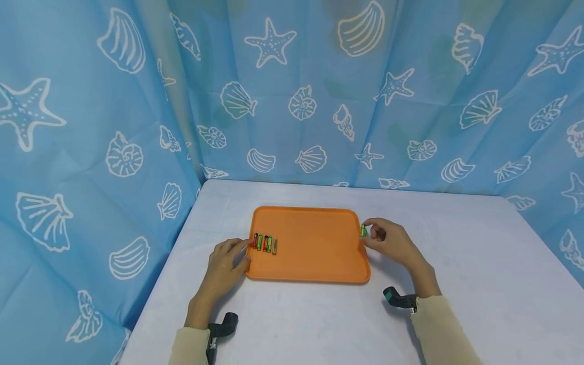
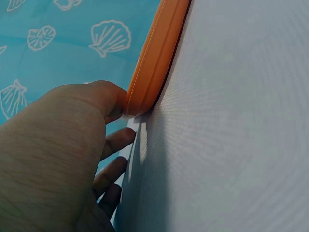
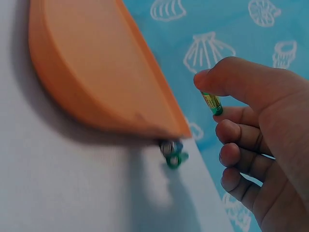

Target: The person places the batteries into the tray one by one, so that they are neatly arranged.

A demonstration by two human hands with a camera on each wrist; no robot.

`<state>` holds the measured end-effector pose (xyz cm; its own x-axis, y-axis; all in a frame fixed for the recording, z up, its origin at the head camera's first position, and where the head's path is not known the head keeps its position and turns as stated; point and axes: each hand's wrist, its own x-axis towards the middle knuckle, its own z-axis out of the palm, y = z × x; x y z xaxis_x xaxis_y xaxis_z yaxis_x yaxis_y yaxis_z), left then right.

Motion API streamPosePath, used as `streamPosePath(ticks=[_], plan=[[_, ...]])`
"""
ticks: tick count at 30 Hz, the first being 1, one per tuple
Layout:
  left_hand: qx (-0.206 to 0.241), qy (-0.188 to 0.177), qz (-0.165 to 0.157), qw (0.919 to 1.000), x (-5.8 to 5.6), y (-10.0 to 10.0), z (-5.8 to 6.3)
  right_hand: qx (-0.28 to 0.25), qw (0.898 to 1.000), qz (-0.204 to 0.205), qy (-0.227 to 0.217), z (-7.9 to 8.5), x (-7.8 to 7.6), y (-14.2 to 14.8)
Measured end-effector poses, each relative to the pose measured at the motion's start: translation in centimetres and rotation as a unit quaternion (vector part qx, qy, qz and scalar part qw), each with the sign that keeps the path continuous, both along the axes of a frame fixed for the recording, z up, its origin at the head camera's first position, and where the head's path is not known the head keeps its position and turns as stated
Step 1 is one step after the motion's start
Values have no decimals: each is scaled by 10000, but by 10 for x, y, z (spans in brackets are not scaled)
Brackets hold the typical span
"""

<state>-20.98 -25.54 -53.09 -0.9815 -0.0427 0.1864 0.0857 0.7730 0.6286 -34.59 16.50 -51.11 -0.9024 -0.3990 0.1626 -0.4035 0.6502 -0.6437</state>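
My right hand (image 1: 388, 241), just off the tray's right edge, pinches a small green battery (image 3: 211, 102) between thumb and index finger. Its other fingers are loosely bent. Below it, a small cluster of batteries (image 3: 172, 153), blurred, lies on the table against the tray's side. The orange tray (image 1: 315, 243) carries a row of small batteries (image 1: 265, 243), red and green, side by side near its left edge. At that edge my left hand (image 1: 223, 268) touches the rim with thumb and fingertips, its fingers relaxed and holding no battery.
A white cloth covers the table (image 1: 310, 319) under the tray. Blue curtains (image 1: 283, 126) with white shell prints hang behind and to the left. Dark cameras are strapped on both wrists.
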Motion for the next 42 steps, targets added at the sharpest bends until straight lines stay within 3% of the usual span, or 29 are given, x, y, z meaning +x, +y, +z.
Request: streamPosePath(ticks=[9,36,42], plan=[[-12,73,-50,10000,0,1,1,-251,9988,346,233,14,17,-27],[-53,-62,10,10000,3,-1,-6,-471,9952,826,235,18,41,-91],[-61,204,-79,9997,-1,0,-3,-580,9936,933,262,20,39,-104]])
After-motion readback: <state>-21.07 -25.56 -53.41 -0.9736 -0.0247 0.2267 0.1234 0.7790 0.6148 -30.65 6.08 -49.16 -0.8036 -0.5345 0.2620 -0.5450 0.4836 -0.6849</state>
